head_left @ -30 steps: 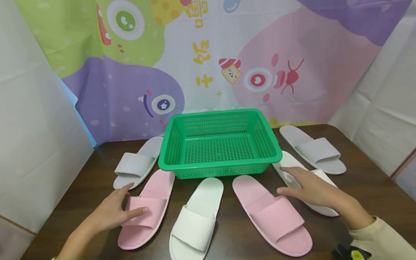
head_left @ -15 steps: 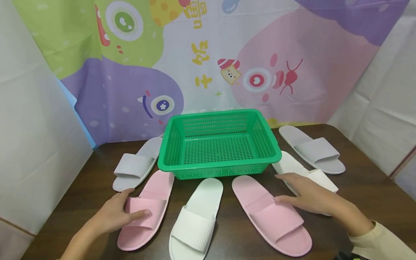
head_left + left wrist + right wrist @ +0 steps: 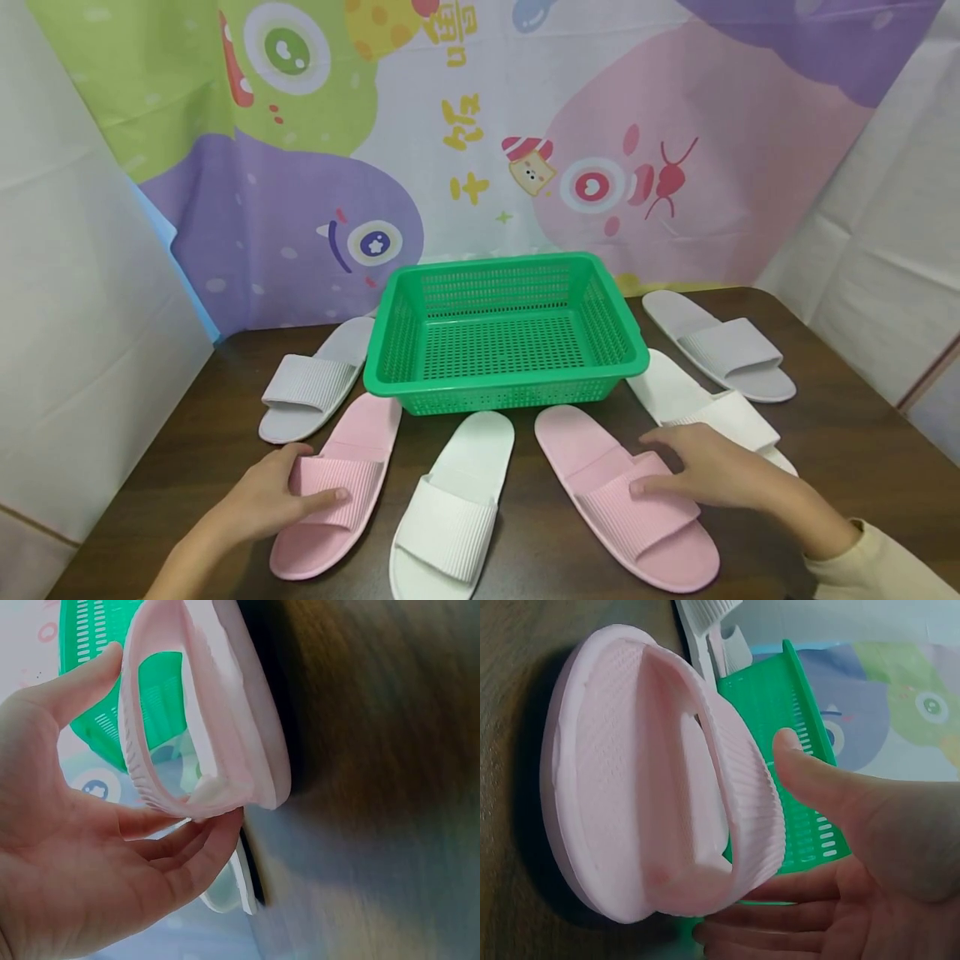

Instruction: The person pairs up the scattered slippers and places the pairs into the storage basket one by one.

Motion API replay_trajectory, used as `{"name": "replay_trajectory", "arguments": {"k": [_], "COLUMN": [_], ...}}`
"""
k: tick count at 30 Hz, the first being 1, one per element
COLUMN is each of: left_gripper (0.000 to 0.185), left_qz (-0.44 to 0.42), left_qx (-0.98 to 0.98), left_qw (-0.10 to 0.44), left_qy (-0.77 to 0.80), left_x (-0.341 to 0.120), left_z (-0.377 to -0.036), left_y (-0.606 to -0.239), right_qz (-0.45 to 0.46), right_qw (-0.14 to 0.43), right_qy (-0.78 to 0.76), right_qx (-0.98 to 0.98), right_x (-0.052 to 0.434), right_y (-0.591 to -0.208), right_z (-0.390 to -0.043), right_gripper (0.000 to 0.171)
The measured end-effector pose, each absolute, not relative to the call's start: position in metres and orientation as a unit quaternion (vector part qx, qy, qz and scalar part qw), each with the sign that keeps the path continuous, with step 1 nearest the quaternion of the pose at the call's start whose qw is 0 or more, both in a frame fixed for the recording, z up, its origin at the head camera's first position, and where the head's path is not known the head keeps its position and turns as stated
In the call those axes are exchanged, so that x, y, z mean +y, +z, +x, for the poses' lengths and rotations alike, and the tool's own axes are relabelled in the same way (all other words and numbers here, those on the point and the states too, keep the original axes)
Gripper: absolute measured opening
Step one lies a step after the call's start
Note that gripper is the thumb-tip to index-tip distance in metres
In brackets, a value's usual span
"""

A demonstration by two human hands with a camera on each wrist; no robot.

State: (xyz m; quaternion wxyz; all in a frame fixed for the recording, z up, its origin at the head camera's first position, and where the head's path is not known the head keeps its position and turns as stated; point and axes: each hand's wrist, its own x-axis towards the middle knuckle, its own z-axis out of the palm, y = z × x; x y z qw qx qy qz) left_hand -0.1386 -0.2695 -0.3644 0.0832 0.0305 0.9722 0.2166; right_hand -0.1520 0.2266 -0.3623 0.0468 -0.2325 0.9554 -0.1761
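Note:
Two pink slippers lie on the table, one under each hand. My left hand (image 3: 262, 496) is at the left pink slipper (image 3: 330, 546), fingers bent against the outer side of its ribbed strap (image 3: 142, 776), thumb at the strap's top. Over the right pink slipper (image 3: 581, 450), my right hand (image 3: 708, 467) has its thumb spread above the strap; its fingers are straight beside the slipper's outer side (image 3: 757, 802). In the right wrist view a gap shows between thumb and strap. Between the pink slippers lies a white slipper (image 3: 446, 525).
A green plastic basket (image 3: 510, 383) stands behind the slippers, nothing inside it. A grey slipper (image 3: 307, 383) lies to its left. To its right are another white slipper (image 3: 663, 387) and another grey slipper (image 3: 731, 350). A printed cloth (image 3: 480, 133) hangs behind the table.
My right hand has come down and nearer from over the white slipper to the right pink slipper. My left hand has moved slightly closer to the left pink slipper's strap.

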Motion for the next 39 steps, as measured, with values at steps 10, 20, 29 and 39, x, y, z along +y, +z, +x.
{"name": "replay_trajectory", "arguments": {"k": [10, 20, 29, 39], "left_gripper": [0.082, 0.08, 0.072, 0.084], "left_qz": [0.028, 0.053, 0.068, 0.086], "left_qx": [0.973, 0.971, 0.965, 0.967], "left_qw": [0.067, 0.097, 0.146, 0.148], "left_qy": [0.219, 0.211, 0.209, 0.189], "left_x": [-0.267, -0.273, -0.286, -0.299], "left_z": [-0.138, -0.145, -0.153, -0.159], "left_y": [-0.366, -0.361, -0.354, -0.351], "right_qz": [-0.239, -0.266, -0.306, -0.305], "right_qw": [0.062, 0.098, 0.096, 0.085], "right_qy": [-0.205, -0.213, -0.219, -0.213], "right_qx": [0.947, 0.935, 0.922, 0.924], "right_x": [0.224, 0.232, 0.235, 0.238], "right_y": [-0.361, -0.353, -0.352, -0.352], "right_z": [-0.154, -0.164, -0.175, -0.18], "right_gripper": [0.053, 0.052, 0.053, 0.051]}}
